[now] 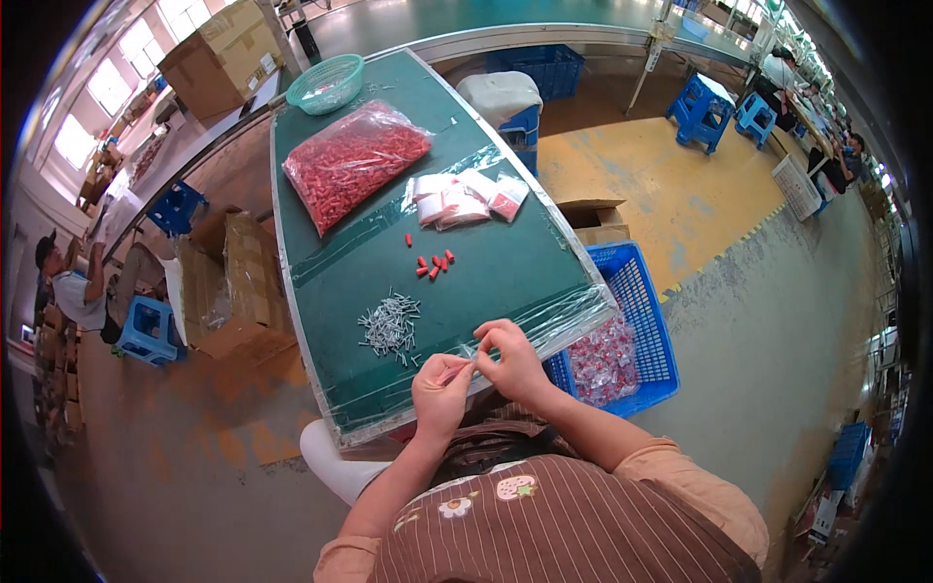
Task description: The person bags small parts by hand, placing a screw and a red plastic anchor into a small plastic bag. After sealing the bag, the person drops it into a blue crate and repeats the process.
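At the near edge of the green-topped table my left hand (439, 396) and my right hand (512, 363) meet, both closed in a pinch on a small clear plastic bag (467, 353). Something reddish shows at my left fingers; most of the bag is hidden. Just beyond my left hand lies a loose pile of silver screws (390, 325). Several red plastic plugs (434, 265) are scattered farther up the table, with a single red plug (408, 240) apart from them. Behind these rests a stack of small flat plastic bags (465, 199), clear with red.
A large clear bag of red plugs (355, 160) and a green basket (327, 85) occupy the table's far end. Right of the table stands a blue crate (653, 355) holding filled small bags. Cardboard boxes (255, 282) are on the left, near a seated person (83, 291).
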Action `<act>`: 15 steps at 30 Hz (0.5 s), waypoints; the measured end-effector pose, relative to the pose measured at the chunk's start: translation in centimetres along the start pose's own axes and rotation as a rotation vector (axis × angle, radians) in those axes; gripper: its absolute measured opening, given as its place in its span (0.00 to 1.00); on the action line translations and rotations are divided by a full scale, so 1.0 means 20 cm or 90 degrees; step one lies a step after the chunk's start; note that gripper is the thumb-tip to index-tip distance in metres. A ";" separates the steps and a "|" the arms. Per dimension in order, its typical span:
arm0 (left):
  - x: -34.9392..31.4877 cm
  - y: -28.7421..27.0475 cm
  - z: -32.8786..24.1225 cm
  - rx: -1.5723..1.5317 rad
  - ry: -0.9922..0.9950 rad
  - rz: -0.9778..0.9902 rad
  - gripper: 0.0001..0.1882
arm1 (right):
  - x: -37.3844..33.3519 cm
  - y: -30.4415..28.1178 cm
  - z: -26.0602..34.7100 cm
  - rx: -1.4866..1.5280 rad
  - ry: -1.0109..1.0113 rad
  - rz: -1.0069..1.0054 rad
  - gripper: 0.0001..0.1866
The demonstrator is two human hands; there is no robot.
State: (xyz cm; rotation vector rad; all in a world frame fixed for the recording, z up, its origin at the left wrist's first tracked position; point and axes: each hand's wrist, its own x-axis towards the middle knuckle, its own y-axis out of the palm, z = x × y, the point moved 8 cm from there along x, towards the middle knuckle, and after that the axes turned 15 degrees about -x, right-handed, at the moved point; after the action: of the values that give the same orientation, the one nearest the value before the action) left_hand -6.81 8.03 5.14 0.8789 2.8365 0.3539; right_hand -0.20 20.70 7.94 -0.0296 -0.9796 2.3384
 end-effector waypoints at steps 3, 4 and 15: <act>0.00 0.00 -0.03 0.006 -0.003 -0.043 0.03 | -0.01 -0.01 -0.02 -0.004 -0.003 -0.001 0.04; 0.01 -0.01 -0.03 0.003 0.000 -0.046 0.03 | -0.01 -0.02 0.01 -0.015 -0.030 -0.004 0.04; -0.04 -0.13 0.17 -0.180 -0.258 -0.067 0.05 | -0.04 0.12 0.12 0.002 -0.127 0.071 0.07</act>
State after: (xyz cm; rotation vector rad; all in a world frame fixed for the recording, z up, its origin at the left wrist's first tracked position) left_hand -6.92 6.11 1.28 0.6532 2.3764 0.4860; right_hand -1.29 17.37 7.94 0.1576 -1.0947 2.4807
